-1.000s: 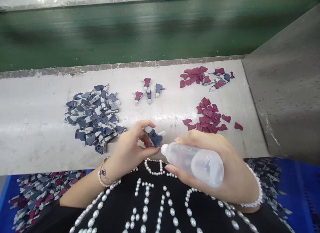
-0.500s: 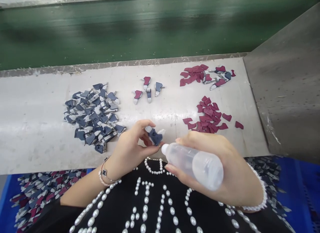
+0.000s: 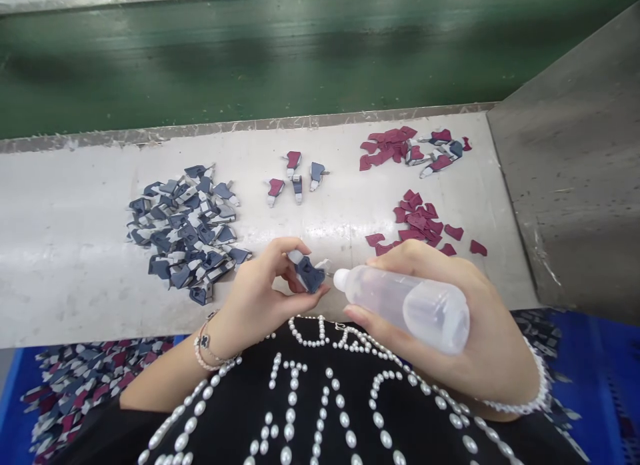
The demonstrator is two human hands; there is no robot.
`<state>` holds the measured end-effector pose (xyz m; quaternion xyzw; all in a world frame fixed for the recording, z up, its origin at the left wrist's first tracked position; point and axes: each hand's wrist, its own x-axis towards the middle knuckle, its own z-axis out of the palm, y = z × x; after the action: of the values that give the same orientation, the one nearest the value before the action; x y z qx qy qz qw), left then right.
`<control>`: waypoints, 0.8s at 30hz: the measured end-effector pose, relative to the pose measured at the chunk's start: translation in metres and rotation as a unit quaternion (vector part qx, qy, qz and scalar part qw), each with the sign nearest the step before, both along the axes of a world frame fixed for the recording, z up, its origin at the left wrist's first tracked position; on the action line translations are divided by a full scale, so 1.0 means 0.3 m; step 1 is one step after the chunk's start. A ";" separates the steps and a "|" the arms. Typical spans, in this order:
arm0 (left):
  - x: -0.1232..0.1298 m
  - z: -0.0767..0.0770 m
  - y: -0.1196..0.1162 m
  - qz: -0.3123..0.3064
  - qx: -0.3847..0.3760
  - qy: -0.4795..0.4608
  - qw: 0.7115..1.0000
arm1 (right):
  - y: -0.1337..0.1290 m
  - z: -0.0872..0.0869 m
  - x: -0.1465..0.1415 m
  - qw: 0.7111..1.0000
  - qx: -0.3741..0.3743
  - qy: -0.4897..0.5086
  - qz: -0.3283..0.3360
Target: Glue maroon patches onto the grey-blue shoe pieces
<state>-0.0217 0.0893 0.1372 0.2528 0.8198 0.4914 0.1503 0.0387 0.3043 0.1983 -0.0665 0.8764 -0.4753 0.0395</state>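
Observation:
Between the thumb and fingers of my left hand (image 3: 267, 285) is a dark blue and grey plastic part (image 3: 309, 274), its hollow side facing up. My right hand (image 3: 450, 278) is wrapped round a translucent squeeze bottle (image 3: 407, 308) lying nearly level. The bottle's white cap and thin tip point left at the part, close to its right edge; whether they touch I cannot tell. Left of my left hand lies a heap of blue and grey parts (image 3: 187, 225). Beyond my right hand is a pile of flat maroon pieces (image 3: 420, 218), partly hidden by it.
Several assembled parts (image 3: 297, 185) lie mid-table. More maroon pieces (image 3: 387, 145) and joined parts (image 3: 443, 162) lie at the back right. A green belt (image 3: 250, 72) runs behind the table (image 3: 65, 252). A metal panel (image 3: 580, 165) stands at right. Blue bins (image 3: 15, 385) with parts sit below.
My right hand and the bottle have moved right and slightly up, away from the held part. My left hand has barely moved and still holds the part.

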 end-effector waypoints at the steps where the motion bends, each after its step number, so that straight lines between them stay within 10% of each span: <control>1: 0.001 -0.001 -0.001 0.004 0.000 -0.001 1.000 | 0.000 0.001 0.002 1.000 0.001 -0.004 -0.002; 10: -0.019 -0.030 -0.019 0.026 0.029 -0.061 0.997 | 0.060 -0.030 -0.018 0.993 -0.091 0.015 -0.080; 16: -0.054 -0.090 -0.046 0.047 0.034 -0.151 0.987 | 0.125 -0.216 -0.122 0.980 -0.172 -0.096 -0.017; 24: -0.067 -0.151 -0.052 0.052 0.091 -0.230 0.967 | 0.076 -0.381 -0.233 0.992 -0.081 -0.087 -0.043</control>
<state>-0.0417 0.0737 0.0921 0.1021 0.7272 0.6159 0.2854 -0.0314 0.3271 0.0839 0.0094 0.8303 -0.5501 0.0893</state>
